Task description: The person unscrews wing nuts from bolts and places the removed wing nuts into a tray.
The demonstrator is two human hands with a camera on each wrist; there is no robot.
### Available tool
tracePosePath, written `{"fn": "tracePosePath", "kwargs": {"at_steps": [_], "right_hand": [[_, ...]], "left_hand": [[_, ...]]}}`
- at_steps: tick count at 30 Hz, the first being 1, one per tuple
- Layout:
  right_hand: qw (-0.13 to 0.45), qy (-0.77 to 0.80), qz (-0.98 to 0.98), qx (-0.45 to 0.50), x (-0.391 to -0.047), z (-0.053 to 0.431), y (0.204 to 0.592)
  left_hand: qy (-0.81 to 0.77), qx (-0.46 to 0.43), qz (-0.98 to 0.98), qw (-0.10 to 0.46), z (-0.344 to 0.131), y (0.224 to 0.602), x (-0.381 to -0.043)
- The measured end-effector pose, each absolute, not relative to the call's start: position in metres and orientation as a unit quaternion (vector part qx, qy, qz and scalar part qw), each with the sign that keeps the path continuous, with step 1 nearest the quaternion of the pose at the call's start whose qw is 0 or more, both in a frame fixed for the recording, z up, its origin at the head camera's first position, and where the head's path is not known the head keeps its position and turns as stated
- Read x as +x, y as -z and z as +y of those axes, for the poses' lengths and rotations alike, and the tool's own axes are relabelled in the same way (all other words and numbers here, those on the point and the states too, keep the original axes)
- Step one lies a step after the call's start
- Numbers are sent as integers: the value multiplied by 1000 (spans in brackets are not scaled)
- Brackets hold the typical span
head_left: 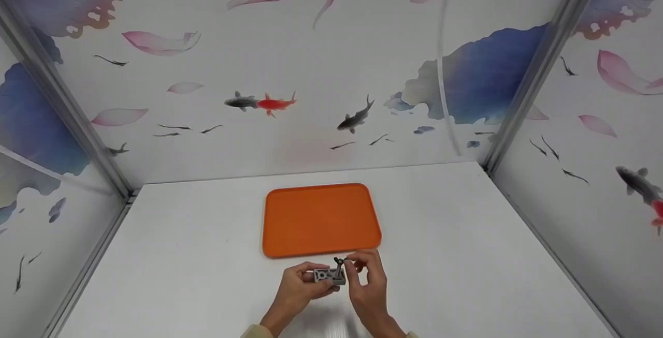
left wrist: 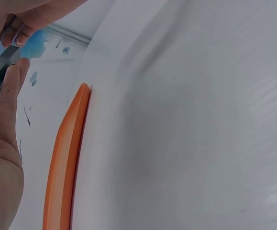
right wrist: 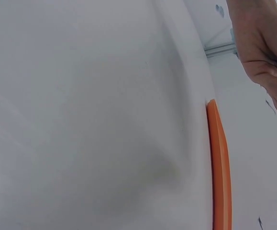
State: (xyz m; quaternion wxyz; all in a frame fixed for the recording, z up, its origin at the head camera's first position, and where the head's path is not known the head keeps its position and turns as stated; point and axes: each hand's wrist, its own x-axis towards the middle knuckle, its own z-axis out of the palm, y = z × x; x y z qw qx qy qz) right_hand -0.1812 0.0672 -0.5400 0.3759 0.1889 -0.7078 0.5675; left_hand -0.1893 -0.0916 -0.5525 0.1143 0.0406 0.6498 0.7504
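My left hand [head_left: 298, 287] grips a small grey rectangular block [head_left: 322, 275] with round holes in its face, thumb in front and fingers behind. On the block's right end stands a short grey stem with a small dark piece [head_left: 339, 261] at its top. My right hand [head_left: 370, 281] pinches at that dark piece with thumb and forefinger. In the left wrist view the block [left wrist: 4, 64] appears as a dark, narrow edge between the fingers. Only part of the right hand [right wrist: 265, 52] enters the right wrist view, and its fingertips are out of frame.
An orange tray [head_left: 321, 221] lies flat on the white table [head_left: 440, 234], just beyond both hands. White panels printed with fish and petals [head_left: 311, 58] enclose the table at the back and sides, with grey metal posts [head_left: 544, 69] at the corners.
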Motion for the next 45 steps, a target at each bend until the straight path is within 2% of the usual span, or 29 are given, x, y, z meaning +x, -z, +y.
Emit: {"fn": "tracePosePath", "kwargs": {"at_steps": [14,22,45], "right_hand": [[383,-559,-706,205,-180,67,539],[362,-555,-725,186,-177,66,539],[379,-550,-715,206,-180,67,541]], "left_hand": [[-753,41,646,117,-92,554,-189],[-753,45,645,120,-91,554,-189],[-755,33,643,124,-91,554,-189]]}}
